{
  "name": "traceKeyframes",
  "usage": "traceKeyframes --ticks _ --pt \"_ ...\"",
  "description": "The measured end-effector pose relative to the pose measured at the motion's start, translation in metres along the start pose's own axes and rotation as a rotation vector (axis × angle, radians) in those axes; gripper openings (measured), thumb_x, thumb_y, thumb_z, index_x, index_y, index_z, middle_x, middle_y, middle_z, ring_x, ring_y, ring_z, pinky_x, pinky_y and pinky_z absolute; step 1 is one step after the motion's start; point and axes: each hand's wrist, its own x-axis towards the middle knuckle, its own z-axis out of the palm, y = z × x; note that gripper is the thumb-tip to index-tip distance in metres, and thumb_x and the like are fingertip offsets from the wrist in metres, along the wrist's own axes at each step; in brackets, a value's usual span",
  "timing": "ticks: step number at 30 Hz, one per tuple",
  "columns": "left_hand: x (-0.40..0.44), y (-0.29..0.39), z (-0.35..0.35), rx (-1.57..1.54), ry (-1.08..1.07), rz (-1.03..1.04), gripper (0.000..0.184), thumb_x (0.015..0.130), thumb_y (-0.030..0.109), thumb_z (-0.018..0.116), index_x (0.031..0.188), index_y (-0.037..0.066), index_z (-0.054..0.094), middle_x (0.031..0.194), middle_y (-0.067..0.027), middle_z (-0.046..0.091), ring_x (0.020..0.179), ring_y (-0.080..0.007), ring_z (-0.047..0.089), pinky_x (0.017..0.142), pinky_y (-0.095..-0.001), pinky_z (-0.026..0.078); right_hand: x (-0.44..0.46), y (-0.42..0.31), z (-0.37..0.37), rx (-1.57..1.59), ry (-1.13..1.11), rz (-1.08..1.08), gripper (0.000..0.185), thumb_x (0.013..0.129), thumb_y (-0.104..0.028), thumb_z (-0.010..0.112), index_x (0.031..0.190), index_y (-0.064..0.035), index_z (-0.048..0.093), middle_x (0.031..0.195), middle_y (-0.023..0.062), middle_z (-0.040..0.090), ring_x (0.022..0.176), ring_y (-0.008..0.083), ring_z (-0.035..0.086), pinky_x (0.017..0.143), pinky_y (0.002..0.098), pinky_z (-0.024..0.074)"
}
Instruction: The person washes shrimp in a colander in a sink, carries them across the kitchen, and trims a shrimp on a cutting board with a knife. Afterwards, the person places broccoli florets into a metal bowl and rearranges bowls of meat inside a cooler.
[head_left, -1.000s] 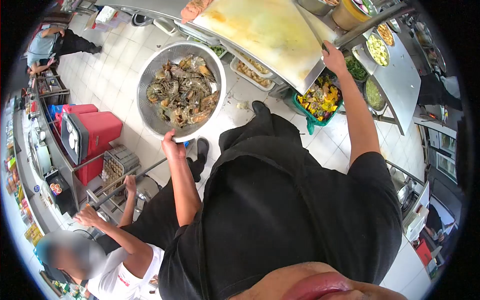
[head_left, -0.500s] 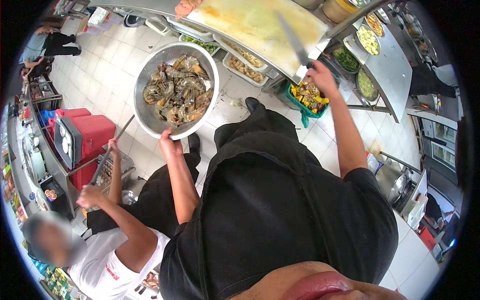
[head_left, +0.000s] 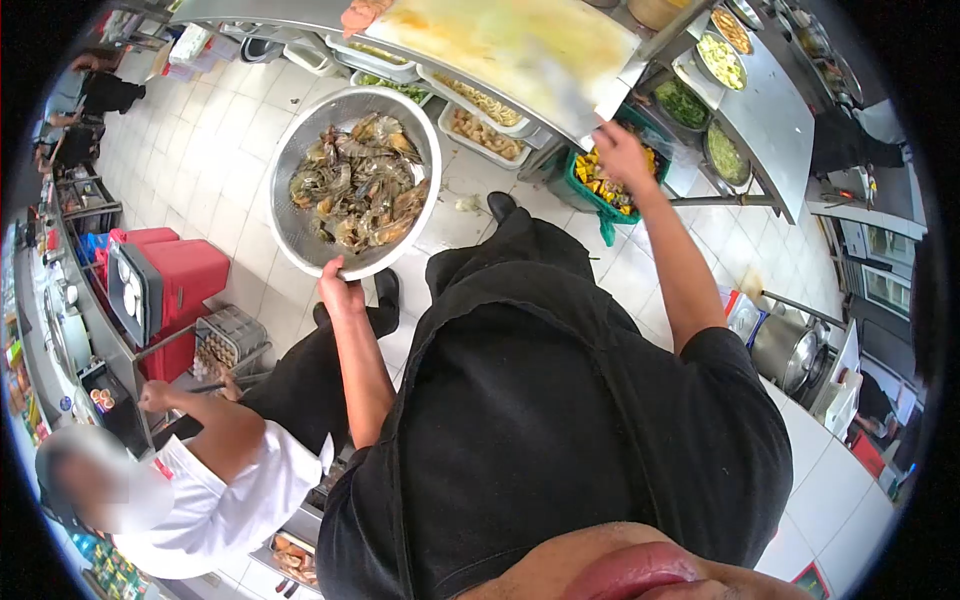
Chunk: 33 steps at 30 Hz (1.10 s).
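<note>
My left hand [head_left: 341,287] grips the near rim of a perforated metal colander [head_left: 430,170], fingers beneath and thumb over the edge. Inside it lies a heap of raw whole prawns [head_left: 352,185]. On the right, my right hand [head_left: 622,157] is closed at the near corner of a stained cutting board [head_left: 480,35]. A knife [head_left: 572,105], blurred by motion, runs from that hand over the board; its handle is hidden by my fingers. Below my right hand is a green-lined bin [head_left: 612,212] holding yellow and dark scraps.
Trays of food [head_left: 487,135] sit beneath the counter. Bowls of cut vegetables [head_left: 722,62] stand at the right. A co-worker in a white shirt [head_left: 225,490] is close on my left, near a red cooler [head_left: 190,275]. Steel pots [head_left: 785,350] stand at right.
My right hand has drawn the knife lower and nearer the board's corner. The colander stays almost still in my left hand. The co-worker has lowered the long rod and shifted downward.
</note>
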Motion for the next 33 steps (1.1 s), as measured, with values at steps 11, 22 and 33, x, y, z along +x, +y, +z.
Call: traceKeyframes --ticks 11,22,33 --pt "-0.002 0.004 0.004 -0.020 0.002 0.028 0.021 0.075 0.001 0.059 0.095 -0.007 0.057 0.092 -0.0112 0.060 0.086 -0.0250 0.061 0.080 -0.0408 0.052 0.019 -0.032 0.044 -0.158 -0.149 -0.294 0.051 0.089 -0.039 0.056 0.135 -0.0203 0.049 0.117 0.0228 0.061 0.109 0.0370 0.058 0.094 0.0383 0.0444" --pt "-0.019 0.005 0.008 -0.040 0.021 0.015 0.020 0.076 -0.001 0.057 0.095 -0.007 0.056 0.093 -0.0120 0.059 0.084 -0.0265 0.061 0.079 -0.0415 0.051 0.049 -0.033 0.020 -0.080 -0.103 -0.191 0.050 0.089 -0.034 0.058 0.134 -0.0142 0.050 0.119 0.0191 0.062 0.109 0.0273 0.059 0.096 0.0328 0.0423" --pt "-0.015 0.008 0.002 -0.036 0.005 -0.014 0.021 0.076 0.001 0.057 0.096 -0.005 0.057 0.093 -0.0127 0.061 0.087 -0.0281 0.062 0.084 -0.0418 0.052 0.046 0.000 -0.005 -0.046 -0.030 -0.006 0.048 0.088 -0.036 0.058 0.133 -0.0198 0.052 0.100 0.0197 0.068 0.084 0.0279 0.068 0.075 0.0322 0.0519"
